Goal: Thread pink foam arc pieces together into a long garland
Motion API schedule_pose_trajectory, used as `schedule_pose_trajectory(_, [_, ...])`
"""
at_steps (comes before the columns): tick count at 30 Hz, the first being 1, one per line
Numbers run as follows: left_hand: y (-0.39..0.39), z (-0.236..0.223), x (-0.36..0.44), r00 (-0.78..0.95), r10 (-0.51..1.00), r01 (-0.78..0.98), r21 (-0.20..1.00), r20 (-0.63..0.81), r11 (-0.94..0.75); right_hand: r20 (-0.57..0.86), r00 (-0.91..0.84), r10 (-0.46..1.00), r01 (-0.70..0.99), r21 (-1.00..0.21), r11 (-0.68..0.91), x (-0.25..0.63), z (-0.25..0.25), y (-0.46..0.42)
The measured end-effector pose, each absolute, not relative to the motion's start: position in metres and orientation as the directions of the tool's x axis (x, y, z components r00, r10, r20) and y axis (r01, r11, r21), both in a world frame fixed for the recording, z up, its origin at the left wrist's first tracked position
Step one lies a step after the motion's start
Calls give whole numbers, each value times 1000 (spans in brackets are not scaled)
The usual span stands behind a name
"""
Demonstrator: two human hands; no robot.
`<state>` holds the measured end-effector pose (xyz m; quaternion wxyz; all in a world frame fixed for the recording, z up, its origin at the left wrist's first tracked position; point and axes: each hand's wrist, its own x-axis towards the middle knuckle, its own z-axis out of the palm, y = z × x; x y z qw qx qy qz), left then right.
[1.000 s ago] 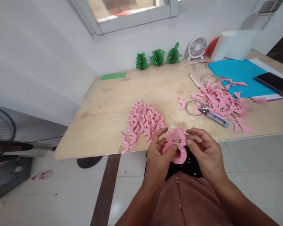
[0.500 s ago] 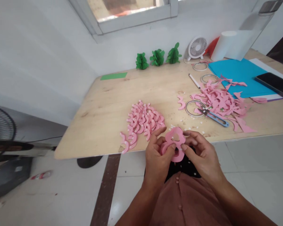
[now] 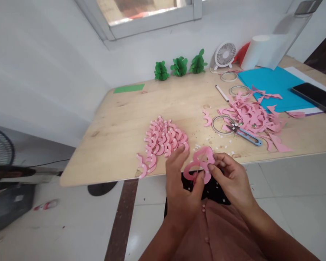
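Right hand (image 3: 235, 177): pinched on pink paper (image 3: 205, 167)
Left hand (image 3: 182, 190): grip unclear
Pink paper: might tear if tugged unevenly

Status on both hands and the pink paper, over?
Right hand pinching pink paper shape. Left hand: thumb at its lower part, grip unclear. Snips and pink scraps on table, apart from both hands.
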<state>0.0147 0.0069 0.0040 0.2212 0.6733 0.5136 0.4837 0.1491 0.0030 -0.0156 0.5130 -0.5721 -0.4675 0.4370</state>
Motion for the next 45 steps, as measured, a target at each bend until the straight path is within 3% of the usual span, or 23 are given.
schedule_pose_trajectory(2, [3,4,12,94,817,573,640,569,-512,4,205,979,126,-992,-22,149,-17,3])
schedule_pose_trajectory(5, [0,3,12,233,729,649,456,643,-609,39,237,971,182,-983,-5,149,-18,3])
schedule_pose_trajectory(14, [9,-5,30,164,662,807,286,731,-516,54,257,965,195,-981,2,146,-15,3])
schedule_pose_trajectory(21, [2,-2,28,181,596,781,254,783,-571,34,261,965,160,-987,-8,148,-18,4])
schedule_pose_trajectory(27, [7,-4,27,235,642,805,224,729,-549,32,259,965,155,-988,-9,148,-17,5])
schedule_pose_trajectory(32, [10,2,25,166,695,859,244,699,-450,18,277,961,162,-986,-28,148,-19,4])
schedule_pose_trajectory(40, [13,0,26,215,725,787,323,654,-525,31,272,962,180,-984,-19,148,-17,6])
schedule_pose_trajectory(45, [15,-1,29,204,715,806,299,669,-510,29,278,960,180,-983,-23,148,-18,6])
